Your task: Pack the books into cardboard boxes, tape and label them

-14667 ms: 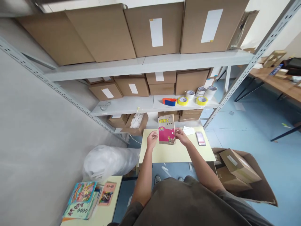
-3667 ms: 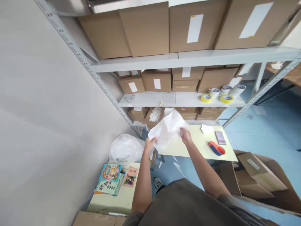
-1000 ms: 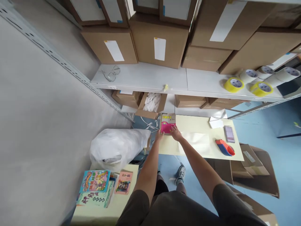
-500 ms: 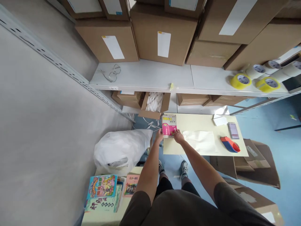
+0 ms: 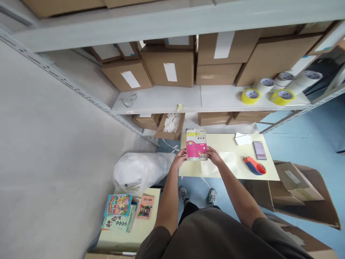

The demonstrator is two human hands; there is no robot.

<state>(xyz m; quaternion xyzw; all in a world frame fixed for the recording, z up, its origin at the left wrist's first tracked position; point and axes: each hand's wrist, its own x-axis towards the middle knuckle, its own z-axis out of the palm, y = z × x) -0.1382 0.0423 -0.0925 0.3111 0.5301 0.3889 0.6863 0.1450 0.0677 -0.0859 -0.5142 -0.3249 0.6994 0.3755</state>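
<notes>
A pink and grey book [image 5: 196,144] with yellow lettering is held up over the left part of the pale yellow table, its cover facing me. My left hand [image 5: 180,158] grips its lower left edge. On the opposite side, my right hand [image 5: 214,155] is closed on the lower right edge. Behind my right hand and forearm, a flat white sheet or bag [image 5: 228,162] lies on the table [image 5: 194,173].
A red and blue tape dispenser [image 5: 254,166] and white cards [image 5: 243,139] lie on the table's right. Shelving with cardboard boxes [image 5: 168,68] and tape rolls [image 5: 250,96] rises ahead. A stuffed white bag [image 5: 142,169] and stacked books [image 5: 118,205] are at left; open cartons [image 5: 299,187] at right.
My hands have raised the book off the table and tilted its cover toward me. The camera view has shifted, with more of the upper shelf showing.
</notes>
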